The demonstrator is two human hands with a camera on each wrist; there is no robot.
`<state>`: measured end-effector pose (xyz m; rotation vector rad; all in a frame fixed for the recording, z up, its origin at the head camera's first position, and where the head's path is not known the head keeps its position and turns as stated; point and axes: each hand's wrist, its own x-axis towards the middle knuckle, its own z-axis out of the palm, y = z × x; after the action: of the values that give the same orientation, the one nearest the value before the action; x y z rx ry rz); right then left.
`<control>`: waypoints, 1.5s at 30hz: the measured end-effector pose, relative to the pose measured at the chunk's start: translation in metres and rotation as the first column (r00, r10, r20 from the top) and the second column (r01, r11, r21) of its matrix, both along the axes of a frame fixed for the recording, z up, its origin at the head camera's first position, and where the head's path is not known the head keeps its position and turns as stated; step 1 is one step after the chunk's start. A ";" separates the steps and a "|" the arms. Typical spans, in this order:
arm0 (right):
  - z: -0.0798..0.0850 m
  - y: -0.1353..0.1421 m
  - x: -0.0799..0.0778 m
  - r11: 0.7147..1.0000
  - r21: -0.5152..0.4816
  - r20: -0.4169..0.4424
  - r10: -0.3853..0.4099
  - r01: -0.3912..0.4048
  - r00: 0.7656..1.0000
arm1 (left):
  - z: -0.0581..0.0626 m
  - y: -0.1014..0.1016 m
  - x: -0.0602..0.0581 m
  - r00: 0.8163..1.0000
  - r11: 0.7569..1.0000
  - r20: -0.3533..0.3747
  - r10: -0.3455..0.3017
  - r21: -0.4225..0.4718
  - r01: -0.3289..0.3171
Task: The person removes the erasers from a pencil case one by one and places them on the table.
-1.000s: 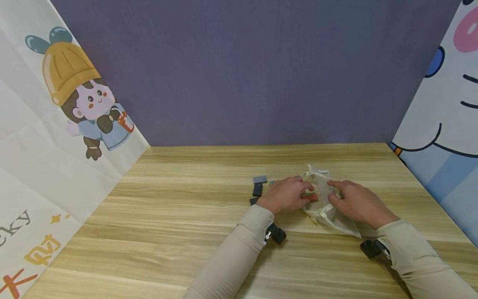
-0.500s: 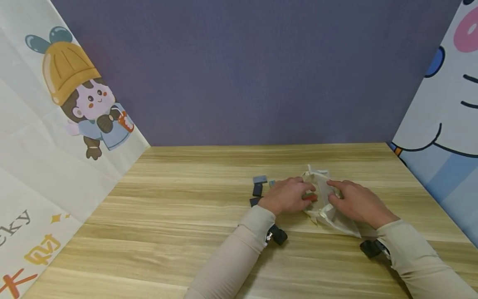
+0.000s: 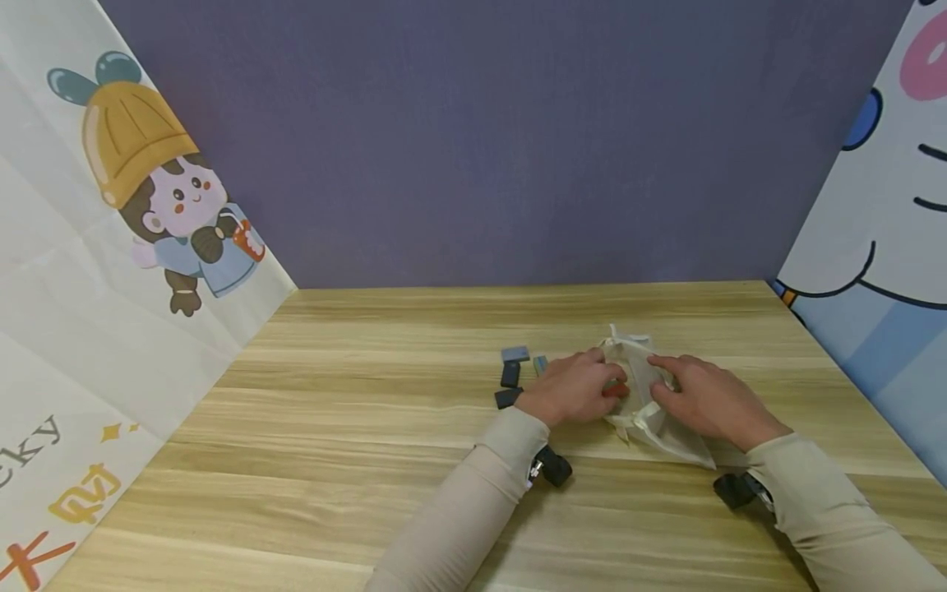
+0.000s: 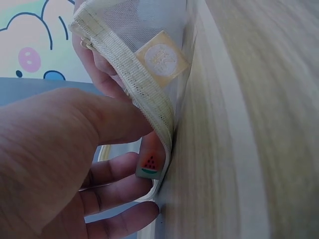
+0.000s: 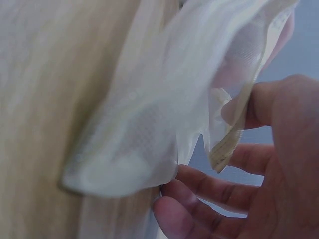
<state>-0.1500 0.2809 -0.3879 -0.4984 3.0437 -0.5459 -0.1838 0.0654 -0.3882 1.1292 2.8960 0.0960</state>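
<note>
A white mesh zip pouch (image 3: 640, 367) lies on the table with its mouth facing left. My right hand (image 3: 706, 399) pinches the pouch's rim between thumb and fingers; in the right wrist view the mesh (image 5: 129, 144) hangs in loose folds. At the mouth, my left hand (image 3: 570, 386) holds a small reddish block with curled fingers. In the left wrist view, a watermelon slice is printed on the block's end (image 4: 149, 164). That end sits just beside the pouch's zipped edge (image 4: 134, 79), with the thumb above it. Part of the block is hidden by the fingers.
Left of the pouch lie a grey-blue block (image 3: 515, 353), a dark block (image 3: 510, 375), another dark block (image 3: 506, 399) partly behind the left hand, and a small greenish piece (image 3: 541, 364). The wooden table (image 3: 333, 460) meets a purple-grey backdrop (image 3: 518, 164).
My left hand has shifted slightly right, further into the pouch's mouth with the block, uncovering more of the nearest dark block and the greenish piece. The right hand stays put.
</note>
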 end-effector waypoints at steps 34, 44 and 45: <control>0.000 -0.002 -0.003 1.000 -0.006 -0.006 0.020 -0.020 1.000 | 0.000 -0.002 0.001 0.999 0.999 0.028 0.022 -0.026 -0.021; 0.000 -0.002 -0.001 1.000 -0.008 -0.003 0.010 -0.010 1.000 | 0.005 -0.006 0.003 0.998 0.999 0.065 0.022 0.037 -0.025; 0.000 -0.002 -0.001 1.000 -0.006 -0.006 0.008 -0.008 1.000 | 0.005 -0.007 0.003 0.997 0.998 0.069 0.017 0.052 -0.021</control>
<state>-0.1509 0.2790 -0.3879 -0.5128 3.0448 -0.5538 -0.1808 0.0582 -0.3834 1.0835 2.8606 0.2089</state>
